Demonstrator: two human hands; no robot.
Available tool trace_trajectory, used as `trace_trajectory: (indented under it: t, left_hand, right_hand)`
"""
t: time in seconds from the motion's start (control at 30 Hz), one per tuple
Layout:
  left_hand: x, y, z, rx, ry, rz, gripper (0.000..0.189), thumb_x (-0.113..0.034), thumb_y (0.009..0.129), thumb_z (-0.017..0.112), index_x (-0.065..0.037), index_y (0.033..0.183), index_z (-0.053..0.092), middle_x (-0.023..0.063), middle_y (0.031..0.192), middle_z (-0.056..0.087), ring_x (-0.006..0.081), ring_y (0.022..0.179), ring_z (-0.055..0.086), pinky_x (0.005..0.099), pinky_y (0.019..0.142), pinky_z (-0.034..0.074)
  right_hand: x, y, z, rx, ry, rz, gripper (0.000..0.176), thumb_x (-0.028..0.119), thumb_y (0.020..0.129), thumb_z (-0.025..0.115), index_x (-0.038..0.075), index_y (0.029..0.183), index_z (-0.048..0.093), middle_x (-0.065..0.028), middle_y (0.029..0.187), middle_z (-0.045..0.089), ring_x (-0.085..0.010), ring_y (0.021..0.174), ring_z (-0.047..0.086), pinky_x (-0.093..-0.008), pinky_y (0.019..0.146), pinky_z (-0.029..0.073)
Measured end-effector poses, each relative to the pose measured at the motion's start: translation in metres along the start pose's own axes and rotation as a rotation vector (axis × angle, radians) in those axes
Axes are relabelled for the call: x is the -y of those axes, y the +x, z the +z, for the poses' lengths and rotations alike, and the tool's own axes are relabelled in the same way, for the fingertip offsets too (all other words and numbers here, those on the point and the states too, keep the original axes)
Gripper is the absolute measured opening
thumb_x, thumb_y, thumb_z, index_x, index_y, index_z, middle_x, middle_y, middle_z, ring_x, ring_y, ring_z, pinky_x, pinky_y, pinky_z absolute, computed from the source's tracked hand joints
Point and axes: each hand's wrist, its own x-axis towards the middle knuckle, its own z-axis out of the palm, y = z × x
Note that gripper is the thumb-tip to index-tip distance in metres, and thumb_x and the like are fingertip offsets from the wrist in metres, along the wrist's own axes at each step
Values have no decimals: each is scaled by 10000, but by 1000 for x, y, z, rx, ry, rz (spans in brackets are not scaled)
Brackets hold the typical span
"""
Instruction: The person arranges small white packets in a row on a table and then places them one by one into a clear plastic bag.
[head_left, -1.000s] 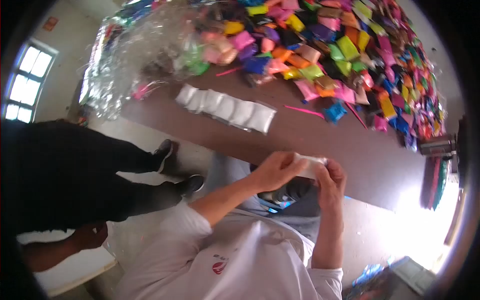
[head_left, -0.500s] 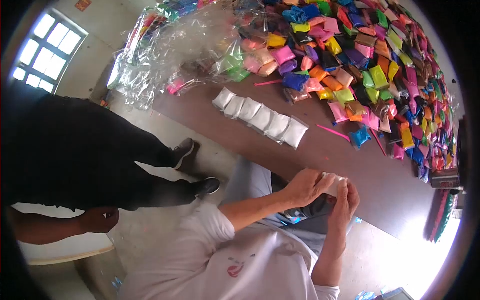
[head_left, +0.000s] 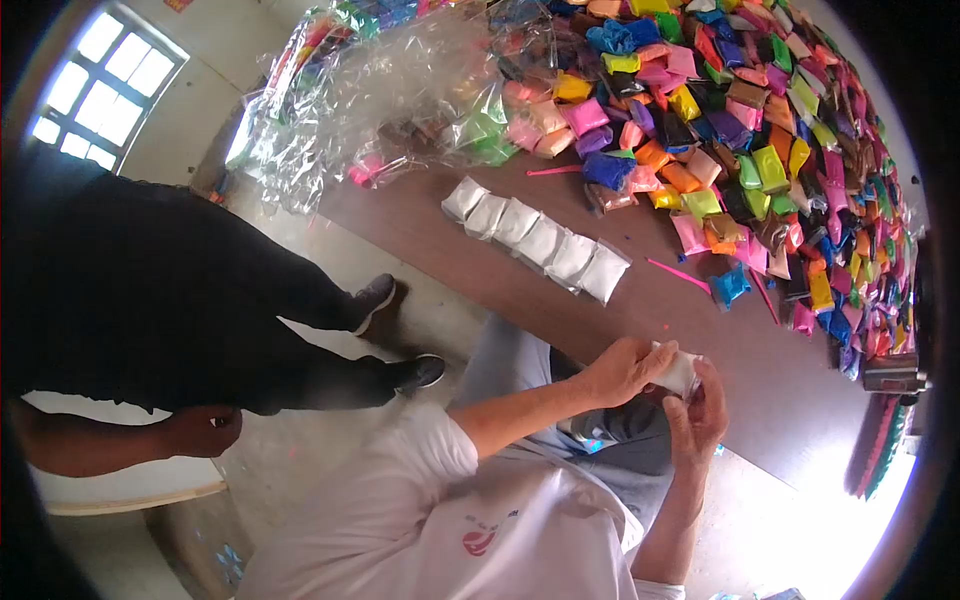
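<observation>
A small white packet (head_left: 679, 374) is held between my two hands, just over the near edge of the brown table (head_left: 460, 272). My left hand (head_left: 627, 372) pinches its left side with thumb and fingers. On its right side, my right hand (head_left: 699, 408) has its fingers closed round the packet. Farther back on the table lies a slanting row of several white packets (head_left: 540, 241), side by side and touching.
A big heap of colourful packets (head_left: 770, 165) covers the table's far and right side. Clear plastic film (head_left: 370, 95) lies at the back left. Pink sticks (head_left: 680, 275) lie near a blue packet (head_left: 731, 286). A person in dark clothes (head_left: 170, 290) stands at the left.
My right hand has turned and shifted slightly right, and more of the white packet's face shows between my hands. The whole view has shifted a little.
</observation>
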Motion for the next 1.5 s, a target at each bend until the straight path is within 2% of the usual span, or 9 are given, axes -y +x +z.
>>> trace_trajectory:
  t: [0.07, 0.17, 0.3, 0.37, 0.57, 0.7, 0.97, 1.27, 1.5]
  left_hand:
    - [1, 2, -1, 25, -90, -61, 536, -512, 941, 433, -30, 773, 596, 7, 646, 531, 71, 574, 492, 238, 489, 390]
    - [10, 6, -2, 63, -221, -157, 552, -559, 915, 452, -55, 739, 591, -3, 630, 515, 51, 547, 468, 210, 453, 358]
    - [5, 3, -12, 173, -154, -214, 560, -595, 898, 453, -69, 750, 576, -9, 632, 506, 43, 549, 456, 210, 431, 334]
    - [1, 0, -11, 128, -141, -183, 561, -591, 906, 437, -68, 756, 574, -10, 625, 499, 43, 556, 447, 209, 441, 334]
    - [-7, -1, -3, -1, 223, 113, 540, -502, 952, 411, -24, 748, 556, 1, 601, 477, 80, 570, 424, 265, 497, 356]
    - [-4, -1, 0, -85, 231, 153, 485, -410, 969, 431, 8, 755, 551, 56, 593, 496, 121, 586, 452, 324, 531, 382]
    - [-7, 5, 9, -202, 325, 269, 464, -367, 972, 437, 25, 779, 593, 128, 646, 597, 138, 600, 539, 350, 540, 416]
    - [-8, 4, -2, -143, 371, 165, 460, -383, 957, 464, 24, 785, 589, 167, 627, 572, 159, 580, 542, 363, 529, 408]
    - [-2, 6, 4, -160, 313, 291, 483, -402, 957, 457, 28, 777, 584, 170, 624, 579, 155, 564, 513, 366, 517, 395]
  right_hand:
    - [0, 3, -11, 164, -439, -106, 291, 9, 766, 673, -7, 1048, 604, -152, 1177, 559, -258, 981, 591, -356, 840, 483]
    - [-11, 6, -15, 144, -569, -331, 312, -34, 726, 687, 1, 1028, 617, -158, 1169, 581, -290, 996, 595, -362, 838, 484]
    - [-1, 7, -16, 117, -698, -328, 231, 31, 759, 684, -10, 979, 630, -142, 1053, 631, -281, 923, 615, -335, 781, 491]
    - [-1, 4, -22, 12, -713, -92, 201, 144, 837, 642, -12, 963, 630, -114, 873, 654, -226, 812, 625, -312, 706, 482]
    - [14, 6, -6, 23, -434, 271, 323, 296, 920, 552, -17, 923, 632, -12, 689, 560, -82, 642, 488, -253, 556, 392]
    - [1, 3, 3, 14, -319, 274, 327, 304, 928, 542, -6, 885, 635, 25, 683, 523, -60, 605, 431, -234, 517, 341]
    - [-17, -1, 31, -371, -85, 216, 328, 304, 953, 497, 42, 782, 596, 37, 674, 505, -44, 597, 420, -213, 499, 316]
    - [-5, 6, 19, -201, -69, 414, 313, 311, 954, 488, 49, 828, 604, 38, 714, 518, -40, 606, 430, -202, 494, 324]
    - [-21, -1, 13, -242, -172, 284, 356, 364, 944, 514, 39, 838, 612, 40, 689, 509, -40, 596, 432, -200, 497, 343]
